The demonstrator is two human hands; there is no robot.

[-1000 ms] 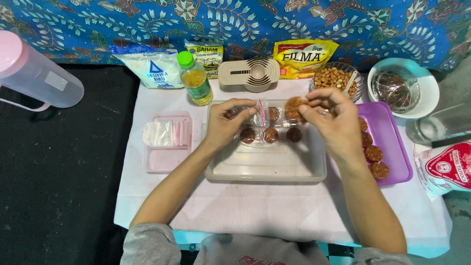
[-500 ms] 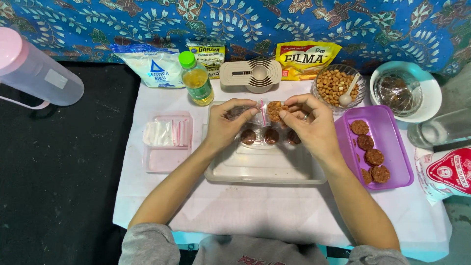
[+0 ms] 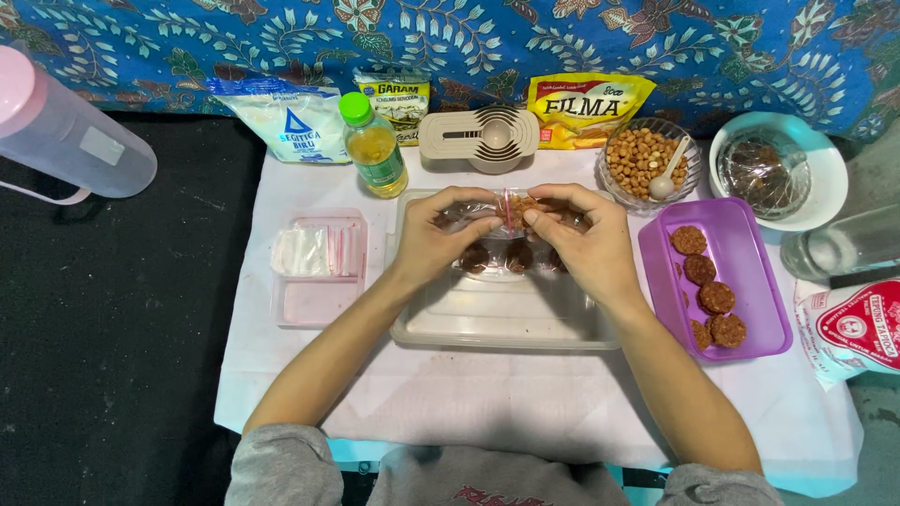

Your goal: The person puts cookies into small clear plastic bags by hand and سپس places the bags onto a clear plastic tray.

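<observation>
Two hands meet over the far end of a clear rectangular tray (image 3: 506, 319) in the single head view: the left hand (image 3: 441, 239) and the right hand (image 3: 581, 239) each pinch, with fingers curled shut, one side of a small clear plastic bag (image 3: 502, 214) that has a red strip along its mouth and something brown inside. The bag hangs just above the tray, where a few round brown cookies (image 3: 517, 257) lie in a row beneath the fingers; the near part of the tray is bare. Right of the tray, just beside it, a purple rectangular container (image 3: 750, 281) holds more brown cookies in a line along its middle. Left of the tray, a pale pink container (image 3: 314, 305) holds a stack of clear plastic bags at its far end. Farther off, along the patterned blue cloth (image 3: 656, 37), stand a white flour bag (image 3: 281, 117), a small bottle of yellow liquid with a green cap (image 3: 373, 145), a salt packet (image 3: 398, 94), a beige set of nested measuring spoons (image 3: 480, 139) and a yellow pouch (image 3: 586, 103). A glass bowl (image 3: 623, 192) of peanuts with a white spoon sits at the far right, next to a white bowl (image 3: 825, 178) holding a glass dish. A pink-lidded clear jug (image 3: 66, 136) lies at far left, well apart from the white mat (image 3: 525, 394).
</observation>
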